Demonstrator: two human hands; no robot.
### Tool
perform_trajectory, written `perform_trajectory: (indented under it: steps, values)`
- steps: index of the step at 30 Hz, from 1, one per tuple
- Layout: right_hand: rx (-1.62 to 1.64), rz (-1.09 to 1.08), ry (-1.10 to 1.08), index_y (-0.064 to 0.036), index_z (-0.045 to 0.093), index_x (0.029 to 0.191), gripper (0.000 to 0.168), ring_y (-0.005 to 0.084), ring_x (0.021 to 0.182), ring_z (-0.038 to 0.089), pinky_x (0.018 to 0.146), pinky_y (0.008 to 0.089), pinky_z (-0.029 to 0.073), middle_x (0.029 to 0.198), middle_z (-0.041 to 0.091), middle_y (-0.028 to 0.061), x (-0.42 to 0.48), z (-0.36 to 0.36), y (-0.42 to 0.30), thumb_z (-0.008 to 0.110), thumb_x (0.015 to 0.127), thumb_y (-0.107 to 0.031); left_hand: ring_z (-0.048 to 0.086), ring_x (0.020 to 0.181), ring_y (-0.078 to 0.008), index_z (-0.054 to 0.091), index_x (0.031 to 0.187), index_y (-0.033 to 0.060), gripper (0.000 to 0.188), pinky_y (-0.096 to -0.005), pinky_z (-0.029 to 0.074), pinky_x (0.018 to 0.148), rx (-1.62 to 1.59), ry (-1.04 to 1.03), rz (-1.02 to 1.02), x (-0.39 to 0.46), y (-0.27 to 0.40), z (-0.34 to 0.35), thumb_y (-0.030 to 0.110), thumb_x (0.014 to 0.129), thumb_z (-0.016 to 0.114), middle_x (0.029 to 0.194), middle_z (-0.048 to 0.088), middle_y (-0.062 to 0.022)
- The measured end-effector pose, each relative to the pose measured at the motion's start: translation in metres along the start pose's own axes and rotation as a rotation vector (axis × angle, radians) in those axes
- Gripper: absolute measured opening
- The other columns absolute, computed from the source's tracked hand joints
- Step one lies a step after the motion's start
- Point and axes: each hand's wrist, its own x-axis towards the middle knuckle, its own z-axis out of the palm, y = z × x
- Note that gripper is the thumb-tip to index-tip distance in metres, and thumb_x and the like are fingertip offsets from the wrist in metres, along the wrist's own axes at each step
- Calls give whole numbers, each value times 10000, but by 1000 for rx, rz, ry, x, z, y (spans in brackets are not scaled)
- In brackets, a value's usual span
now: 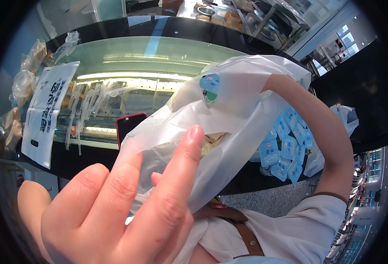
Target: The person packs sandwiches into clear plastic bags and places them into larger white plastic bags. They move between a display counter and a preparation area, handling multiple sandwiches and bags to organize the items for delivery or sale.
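Observation:
A translucent white plastic bag (220, 112) is spread in front of me over a glass-topped counter. Close to the camera, my left hand (124, 211) pinches the bag's near side; one fingertip is behind the film and the index finger is raised. My right forearm (309, 102) curves in from the right and passes into the bag's mouth. The right hand itself is hidden by the plastic. Inside the bag I see a small container with a blue printed lid (209, 82) and green below it. Lower down, a brown and pale yellow food item (215, 140) shows partly.
Blue-lidded small packs (284, 147) lie heaped at right, beside another white plastic bag (345, 118). Leftward are a red-edged phone (128, 127), clear plastic-wrapped straws (90, 102), a flat white carrier bag (48, 112) bearing writing, and bagged bread (24, 82). A lit display case (141, 82) shows beneath the glass.

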Motion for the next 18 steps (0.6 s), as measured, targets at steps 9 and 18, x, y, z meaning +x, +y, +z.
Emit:
perform_trajectory:
  steps: [9, 18]
  values:
    - [-195, 56, 295, -128, 573, 1300, 575, 279, 1062, 605, 951, 385, 465, 1180, 626, 137, -32, 9, -22, 587, 868, -507, 615, 642, -243, 568, 1162, -48, 526, -292, 461, 553, -90, 106, -97, -11, -3, 9, -70, 646, 669, 1067, 685, -154]
    - [-115, -26, 358, -111, 580, 1274, 449, 296, 986, 639, 881, 387, 512, 1155, 633, 149, -69, -13, -42, 582, 900, -359, 625, 659, -248, 604, 904, 0, 323, -326, 441, 508, -116, 163, -30, -23, 4, 2, -32, 598, 704, 899, 644, -120]
